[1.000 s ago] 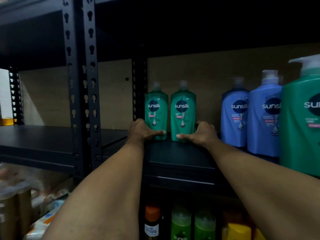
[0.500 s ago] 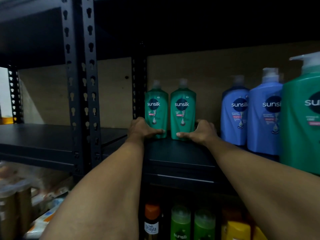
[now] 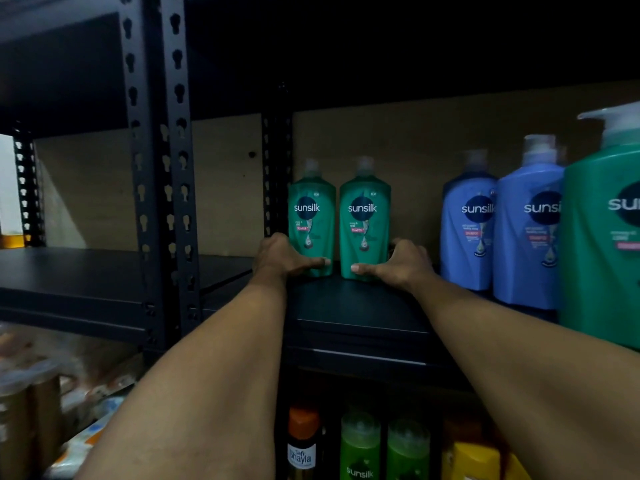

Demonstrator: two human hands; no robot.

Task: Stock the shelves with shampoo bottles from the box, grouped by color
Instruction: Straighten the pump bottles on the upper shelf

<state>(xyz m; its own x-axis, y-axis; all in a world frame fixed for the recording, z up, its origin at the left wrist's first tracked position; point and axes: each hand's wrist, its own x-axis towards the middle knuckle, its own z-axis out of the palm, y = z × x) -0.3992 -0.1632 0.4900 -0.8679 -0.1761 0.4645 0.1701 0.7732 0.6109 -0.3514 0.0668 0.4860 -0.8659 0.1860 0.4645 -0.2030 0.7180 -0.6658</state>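
— Dark metal shelving (image 3: 346,306) fills the view, with a tan board behind it. What stands on the middle shelf?

— Two green Sunsilk shampoo bottles, upright and side by side near the back, just right of a perforated black upright (image 3: 277,174). The left green bottle (image 3: 311,216) and the right green bottle (image 3: 364,216) are very close together, perhaps touching.

— And the hands?

— The left hand (image 3: 280,258) is wrapped around the foot of the left green bottle, thumb across its front. The right hand (image 3: 401,263) grasps the foot of the right green bottle the same way, thumb pointing inward. Both bottles rest on the shelf.

— Anything else on that shelf?

— Further right, apart from the pair, two blue Sunsilk pump bottles (image 3: 498,223) stand together, and a large green pump bottle (image 3: 602,230) sits nearest the camera at the right edge.

— Below?

— An orange-capped bottle (image 3: 302,441), two light green Sunsilk bottles (image 3: 381,448) and something yellow (image 3: 474,460), all dim. The lower left is too blurred to name.
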